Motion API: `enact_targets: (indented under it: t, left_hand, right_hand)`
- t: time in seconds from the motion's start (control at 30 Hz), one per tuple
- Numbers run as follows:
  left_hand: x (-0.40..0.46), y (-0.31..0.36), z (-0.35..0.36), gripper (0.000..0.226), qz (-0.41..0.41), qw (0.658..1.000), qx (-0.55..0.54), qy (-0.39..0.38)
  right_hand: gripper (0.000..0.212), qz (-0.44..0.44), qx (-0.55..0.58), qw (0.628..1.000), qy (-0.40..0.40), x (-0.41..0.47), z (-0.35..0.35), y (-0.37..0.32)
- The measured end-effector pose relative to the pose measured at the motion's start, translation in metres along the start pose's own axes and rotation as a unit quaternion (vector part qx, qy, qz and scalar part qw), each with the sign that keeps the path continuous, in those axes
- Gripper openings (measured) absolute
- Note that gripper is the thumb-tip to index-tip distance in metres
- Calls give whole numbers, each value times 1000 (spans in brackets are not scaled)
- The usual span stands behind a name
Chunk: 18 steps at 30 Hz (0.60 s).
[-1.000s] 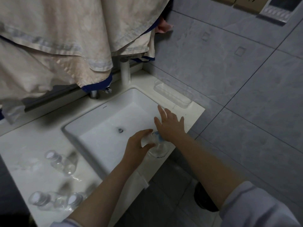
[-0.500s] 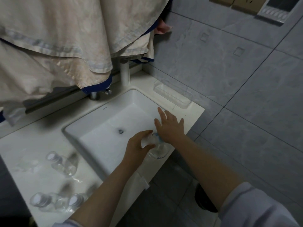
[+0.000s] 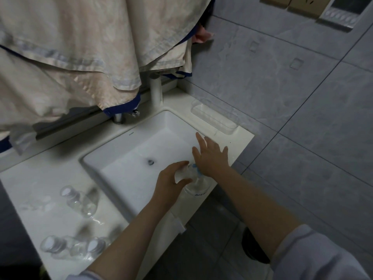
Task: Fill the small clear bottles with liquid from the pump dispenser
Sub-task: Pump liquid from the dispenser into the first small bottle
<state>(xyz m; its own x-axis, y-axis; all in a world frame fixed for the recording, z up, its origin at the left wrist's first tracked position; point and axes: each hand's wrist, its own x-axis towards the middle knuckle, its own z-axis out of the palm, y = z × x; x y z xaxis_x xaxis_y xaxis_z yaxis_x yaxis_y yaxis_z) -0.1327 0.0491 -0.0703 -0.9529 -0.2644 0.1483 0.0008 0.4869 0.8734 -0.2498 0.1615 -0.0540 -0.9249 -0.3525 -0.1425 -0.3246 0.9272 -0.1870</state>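
**Filling at the basin's front edge**

While we look down over the white sink (image 3: 113,164), we see the left hand (image 3: 171,178) curled around a small clear bottle (image 3: 182,174), thumb and fingers wrapped about its sides. It is held just beside the pump dispenser (image 3: 198,185), a clear bottle standing on the sink's front rim. Our right hand (image 3: 212,156) lies flat over the dispenser's top, fingers straight and spread, palm down on the pump; the spout is hidden beneath it. On the white counter (image 3: 26,178) to the left, well apart from the hands, three more small bottles (image 3: 80,201) stand with pale caps. Beige cloth (image 3: 70,47) hangs above the tap (image 3: 121,117).
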Motion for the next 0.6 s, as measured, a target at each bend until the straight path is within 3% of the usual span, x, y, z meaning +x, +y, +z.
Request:
enact_targets:
  t: [0.6]
  left_hand:
    - [0, 7, -3, 48, -1, 1000, -4, -1]
  right_hand:
    - [58, -6, 8, 1000, 12, -1, -4, 0]
